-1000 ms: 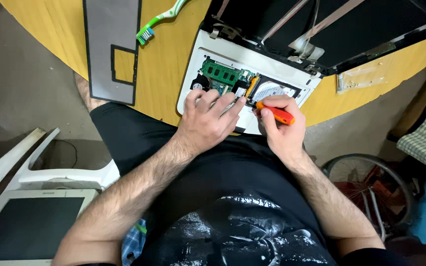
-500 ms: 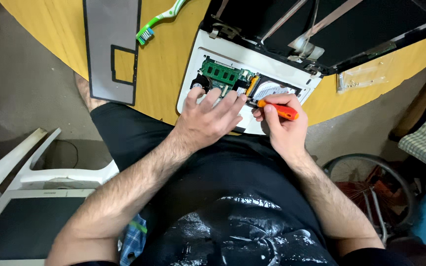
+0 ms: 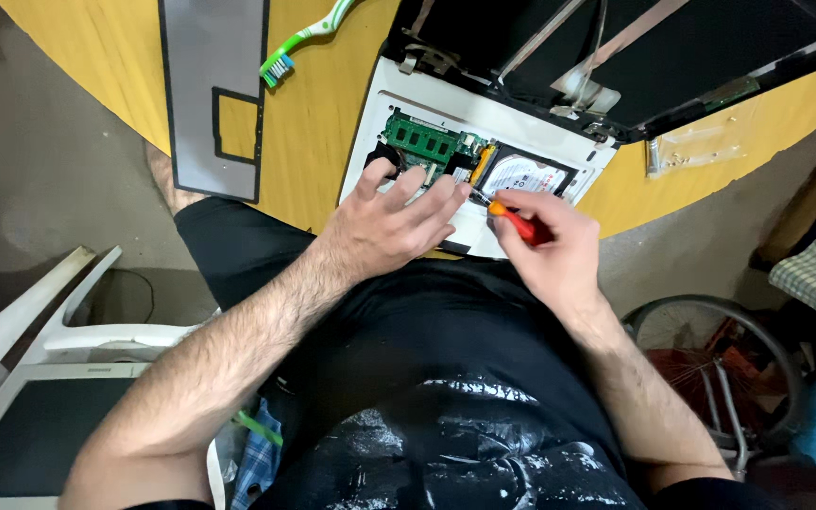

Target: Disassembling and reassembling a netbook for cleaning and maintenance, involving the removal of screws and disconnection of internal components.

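Screwdriver [image 3: 512,219], orange-handled and short, sits just right of frame centre, pinched in the curled fingers of the right hand [image 3: 554,250], its dark tip angled down-left into the opened white laptop base [image 3: 384,123]. The tip lies close to the silver hard drive [image 3: 521,175] and the green memory board [image 3: 422,140], so a slip off a screw head could gouge either, a likely result of pressing at this slant. The left hand [image 3: 389,222] lies flat with fingers spread on the base, holding nothing, its fingertips just beside the tip; a skid could jab them. The base overhangs the near edge of the yellow table [image 3: 304,123], so a hard push might tip it toward the lap. At upper left lie a grey panel [image 3: 210,57] and a green toothbrush [image 3: 299,42], well apart from the work.
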